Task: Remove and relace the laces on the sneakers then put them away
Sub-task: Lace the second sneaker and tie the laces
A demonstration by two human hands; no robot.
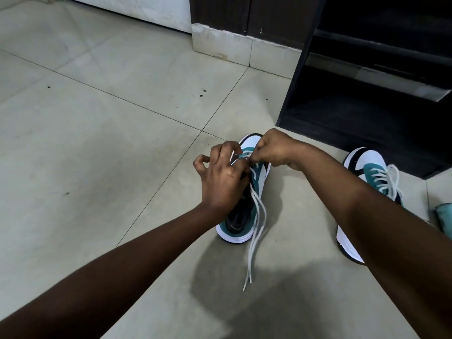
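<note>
A white, teal and black sneaker stands on the tiled floor, toe pointing away from me. My left hand and my right hand meet over its eyelets, each pinching the white lace. The lace's two loose ends trail down past the heel onto the floor. A second matching sneaker sits to the right with its lace threaded and tied; my right forearm covers its middle.
A dark shoe cabinet with open shelves stands at the back right, just beyond the sneakers. A pale wall plinth lies behind. A teal object shows at the right edge. Bare floor tiles spread to the left.
</note>
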